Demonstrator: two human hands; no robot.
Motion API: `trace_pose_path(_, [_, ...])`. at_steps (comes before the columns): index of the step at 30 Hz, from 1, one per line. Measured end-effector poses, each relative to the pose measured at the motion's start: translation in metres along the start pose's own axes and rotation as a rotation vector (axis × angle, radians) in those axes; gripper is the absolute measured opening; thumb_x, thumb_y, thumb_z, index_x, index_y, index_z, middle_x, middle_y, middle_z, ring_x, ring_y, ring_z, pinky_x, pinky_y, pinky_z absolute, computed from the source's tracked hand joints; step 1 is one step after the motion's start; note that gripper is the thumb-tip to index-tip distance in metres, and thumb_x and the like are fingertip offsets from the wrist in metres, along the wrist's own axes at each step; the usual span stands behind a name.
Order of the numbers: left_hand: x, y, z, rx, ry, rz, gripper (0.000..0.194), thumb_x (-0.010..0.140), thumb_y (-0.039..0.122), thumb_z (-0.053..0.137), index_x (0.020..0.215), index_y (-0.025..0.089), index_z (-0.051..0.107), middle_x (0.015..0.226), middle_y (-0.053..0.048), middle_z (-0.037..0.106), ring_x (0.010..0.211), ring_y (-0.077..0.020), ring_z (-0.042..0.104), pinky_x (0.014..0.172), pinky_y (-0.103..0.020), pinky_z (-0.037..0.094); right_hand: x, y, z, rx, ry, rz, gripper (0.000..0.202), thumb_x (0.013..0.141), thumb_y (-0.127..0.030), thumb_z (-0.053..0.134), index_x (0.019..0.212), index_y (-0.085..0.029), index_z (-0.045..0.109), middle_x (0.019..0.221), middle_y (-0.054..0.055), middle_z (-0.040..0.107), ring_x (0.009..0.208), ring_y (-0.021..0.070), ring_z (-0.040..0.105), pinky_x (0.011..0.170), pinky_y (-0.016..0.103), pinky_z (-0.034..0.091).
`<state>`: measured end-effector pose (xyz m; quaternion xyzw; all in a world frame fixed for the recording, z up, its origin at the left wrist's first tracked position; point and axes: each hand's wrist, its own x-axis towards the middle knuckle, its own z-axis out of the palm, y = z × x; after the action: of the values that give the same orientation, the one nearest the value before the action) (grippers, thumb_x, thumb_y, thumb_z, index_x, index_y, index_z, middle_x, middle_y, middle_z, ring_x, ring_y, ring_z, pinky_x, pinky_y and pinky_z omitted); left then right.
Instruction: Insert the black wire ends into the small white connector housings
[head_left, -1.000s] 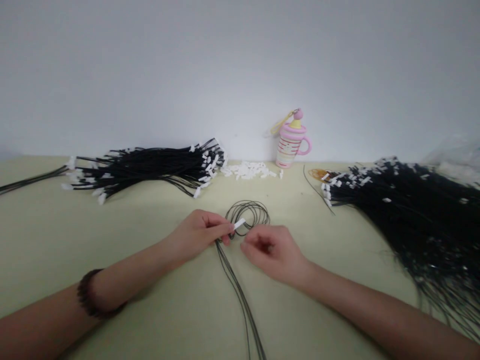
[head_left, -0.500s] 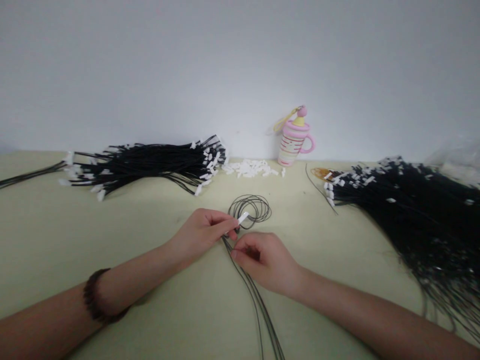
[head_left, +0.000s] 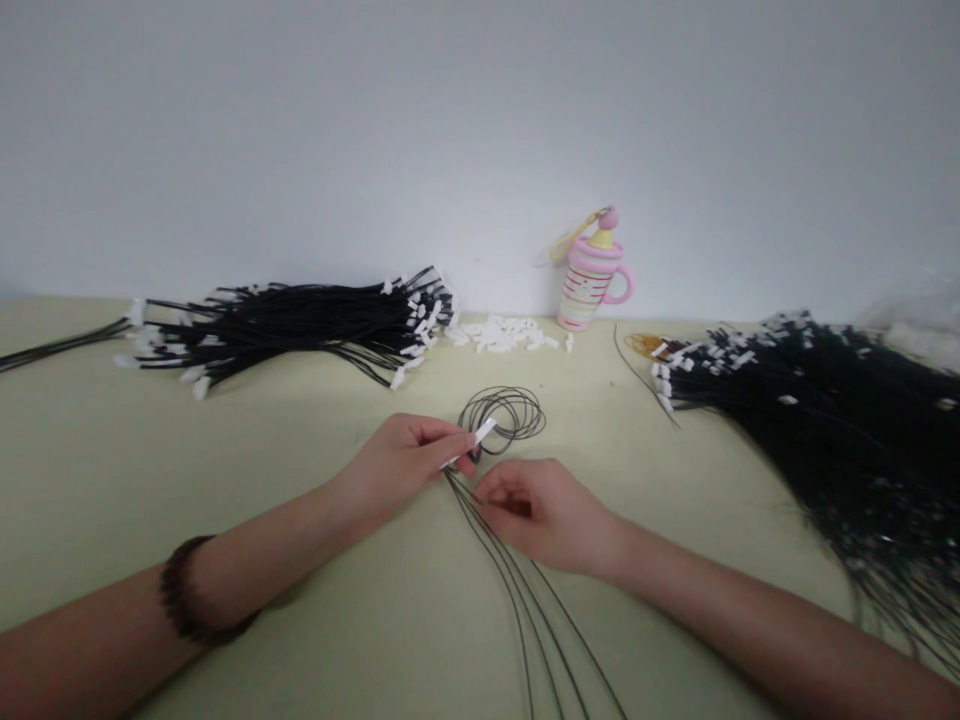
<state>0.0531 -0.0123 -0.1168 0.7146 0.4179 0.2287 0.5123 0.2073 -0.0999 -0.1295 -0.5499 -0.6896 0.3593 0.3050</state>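
My left hand pinches a narrow white connector between thumb and fingers, its far end sticking out. Several thin dark wires run from beneath those fingers toward the front edge of the view, fanned apart. Just right of them, my right hand is closed in a pinch on one wire close to the connector. A loose coil of thin dark wire lies on the table beyond both hands. The left fingertips hide where the wires meet the connector.
Black cables with white ends lie bundled at back left. Small white connectors are heaped by the wall, beside a pink striped cup-shaped item. A large black wire pile covers the right side, near orange-brown loops.
The wires below the left hand have spread apart from a tighter bunch. My right hand has shifted slightly right, drawing one wire aside. The left hand keeps its hold.
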Motion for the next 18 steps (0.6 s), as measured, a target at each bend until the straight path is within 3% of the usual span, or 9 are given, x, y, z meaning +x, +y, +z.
trace_pose_path(2, [0.003,-0.001,-0.001,-0.054,0.03,-0.051,0.032,0.07,0.047,0.055,0.064,0.017,0.067,0.052,0.002,0.054,0.046,-0.0085,0.032,0.044,-0.022,0.021,-0.002,-0.01,-0.014,0.147,-0.115,0.101,0.028,0.069,-0.009,0.05,0.096,-0.016,0.051,0.057,-0.005,0.055,0.04,0.0044,0.036,0.038,0.015,0.026])
trace_pose_path(4, [0.006,-0.002,-0.002,-0.12,0.05,-0.109,0.032,0.068,0.048,0.057,0.068,0.017,0.067,0.059,0.001,0.06,0.045,-0.0083,0.034,0.043,-0.022,0.021,-0.005,-0.024,-0.032,0.317,-0.15,0.141,0.034,0.07,-0.006,0.048,0.102,-0.017,0.049,0.055,-0.006,0.055,0.035,0.0033,0.033,0.035,0.014,0.024])
trace_pose_path(7, [0.007,-0.002,-0.003,-0.181,0.049,-0.155,0.031,0.065,0.048,0.06,0.072,0.018,0.068,0.069,-0.001,0.065,0.048,-0.0083,0.038,0.044,-0.022,0.023,-0.014,-0.046,-0.062,0.503,-0.167,0.041,0.011,0.071,-0.009,0.05,0.077,-0.013,0.058,0.056,-0.001,0.06,0.037,0.0032,0.041,0.036,0.015,0.03])
trace_pose_path(9, [0.007,-0.002,-0.003,-0.184,0.04,-0.154,0.031,0.065,0.048,0.06,0.072,0.019,0.068,0.07,-0.001,0.066,0.049,-0.0085,0.039,0.045,-0.022,0.024,-0.02,-0.056,-0.079,0.643,-0.149,-0.009,0.011,0.074,-0.013,0.05,0.071,-0.013,0.06,0.061,0.002,0.064,0.039,0.0045,0.047,0.036,0.015,0.031])
trace_pose_path(11, [0.006,-0.002,-0.002,-0.184,0.038,-0.145,0.031,0.066,0.047,0.06,0.074,0.019,0.069,0.07,-0.001,0.066,0.05,-0.0089,0.041,0.045,-0.021,0.024,-0.026,-0.061,-0.092,0.732,-0.054,-0.09,0.011,0.075,-0.018,0.053,0.074,-0.015,0.063,0.065,0.001,0.066,0.039,0.0042,0.05,0.035,0.015,0.031])
trace_pose_path(15, [0.007,-0.004,-0.003,-0.184,0.034,-0.133,0.033,0.066,0.048,0.059,0.076,0.018,0.069,0.071,-0.002,0.067,0.056,-0.0108,0.046,0.045,-0.021,0.025,-0.033,-0.065,-0.106,0.707,0.282,-0.255,0.007,0.072,-0.021,0.062,0.078,-0.022,0.066,0.063,-0.007,0.065,0.034,-0.0011,0.042,0.034,0.016,0.026])
trace_pose_path(18, [0.008,-0.004,-0.004,-0.181,0.015,-0.129,0.035,0.066,0.049,0.059,0.077,0.017,0.068,0.072,-0.003,0.067,0.058,-0.0113,0.047,0.045,-0.02,0.025,-0.036,-0.071,-0.113,0.701,0.446,-0.254,0.021,0.084,-0.026,0.048,0.07,-0.026,0.064,0.054,-0.011,0.059,0.031,-0.0034,0.033,0.034,0.019,0.023])
